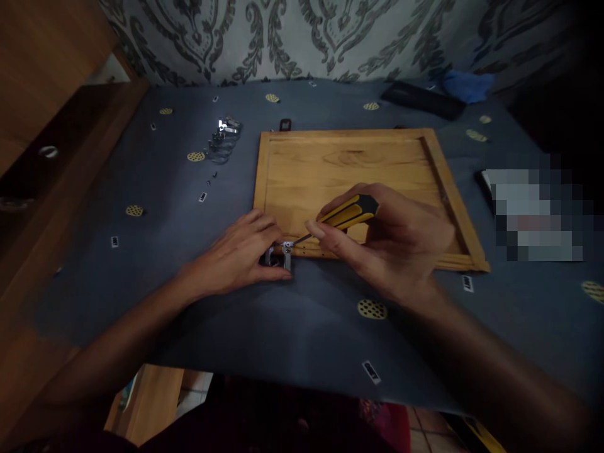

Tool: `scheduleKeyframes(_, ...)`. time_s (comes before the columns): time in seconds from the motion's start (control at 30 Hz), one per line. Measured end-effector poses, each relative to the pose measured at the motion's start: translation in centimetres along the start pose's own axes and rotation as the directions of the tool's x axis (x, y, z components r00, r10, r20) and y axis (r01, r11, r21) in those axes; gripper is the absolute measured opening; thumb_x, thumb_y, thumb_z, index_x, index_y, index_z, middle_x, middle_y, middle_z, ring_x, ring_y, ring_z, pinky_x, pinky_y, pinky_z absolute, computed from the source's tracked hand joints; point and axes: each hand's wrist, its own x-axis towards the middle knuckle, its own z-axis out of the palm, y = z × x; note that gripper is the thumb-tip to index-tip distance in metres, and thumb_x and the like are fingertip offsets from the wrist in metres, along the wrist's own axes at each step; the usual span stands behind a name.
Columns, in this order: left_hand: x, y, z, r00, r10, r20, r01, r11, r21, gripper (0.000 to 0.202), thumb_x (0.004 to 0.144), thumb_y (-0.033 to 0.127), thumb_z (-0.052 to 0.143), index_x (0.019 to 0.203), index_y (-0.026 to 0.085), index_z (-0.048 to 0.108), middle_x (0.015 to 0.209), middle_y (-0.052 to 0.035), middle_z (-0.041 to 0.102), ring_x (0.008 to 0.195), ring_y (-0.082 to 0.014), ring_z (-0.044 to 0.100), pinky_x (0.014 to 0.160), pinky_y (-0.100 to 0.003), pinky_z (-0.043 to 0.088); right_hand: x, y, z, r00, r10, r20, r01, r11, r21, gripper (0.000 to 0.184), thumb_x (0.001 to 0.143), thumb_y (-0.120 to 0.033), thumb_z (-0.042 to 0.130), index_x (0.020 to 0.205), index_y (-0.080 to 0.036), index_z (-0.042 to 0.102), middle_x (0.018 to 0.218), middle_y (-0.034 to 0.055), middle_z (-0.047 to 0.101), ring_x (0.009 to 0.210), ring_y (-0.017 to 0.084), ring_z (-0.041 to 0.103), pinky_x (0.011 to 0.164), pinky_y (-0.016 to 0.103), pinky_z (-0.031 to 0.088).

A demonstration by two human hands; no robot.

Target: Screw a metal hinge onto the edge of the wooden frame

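Note:
A wooden cabinet door (pixel 330 163) lies flat on a grey-blue cloth. My right hand (pixel 391 242) is closed around a yellow-and-black screwdriver (pixel 352 212), whose tip points at a small metal hinge (pixel 283 251) at the door's near left corner. My left hand (pixel 240 255) rests on the cloth with its fingers pressed on that hinge, holding it against the door's edge.
A pile of metal hinges and screws (pixel 223 139) lies at the back left. A dark flat case (pixel 422 99) and a blue cloth (pixel 467 85) sit at the far right. Wooden furniture (pixel 51 157) borders the left. The table's near edge (pixel 283 377) runs close to my body.

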Motion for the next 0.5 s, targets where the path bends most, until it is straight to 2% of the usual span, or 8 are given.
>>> scheduleKeyframes(0.27, -0.09, -0.09, 0.09, 0.999, 0.02, -0.026, -0.019, 1.0, 0.002, 0.039, 0.09, 0.05, 0.077, 0.107, 0.017, 0.066, 0.101, -0.0063, 0.062, 0.101, -0.0259, 0.056, 0.09, -0.04, 0.048, -0.06, -0.22, -0.06, 0.998, -0.025, 0.05, 0.03, 0.995, -0.094, 0.023, 0.087, -0.042, 0.083, 0.082, -0.027, 0.066, 0.066, -0.0014, 0.065, 0.055, 0.018, 0.06, 0.055, 0.035, 0.048)
scheduleKeyframes(0.5, -0.05, 0.19, -0.59, 1.0, 0.0, 0.007, 0.0, 1.0, 0.0, 0.044, 0.089, 0.054, 0.077, 0.109, 0.017, 0.065, 0.102, -0.007, 0.064, 0.101, -0.0264, 0.057, 0.091, -0.04, 0.048, 0.28, 0.0, -0.06, 0.994, -0.092, 0.065, 0.098, 0.99, -0.103, 0.026, 0.09, -0.04, 0.08, 0.079, -0.025, 0.062, 0.065, -0.0011, 0.064, 0.054, 0.017, 0.059, 0.051, 0.033, 0.043)
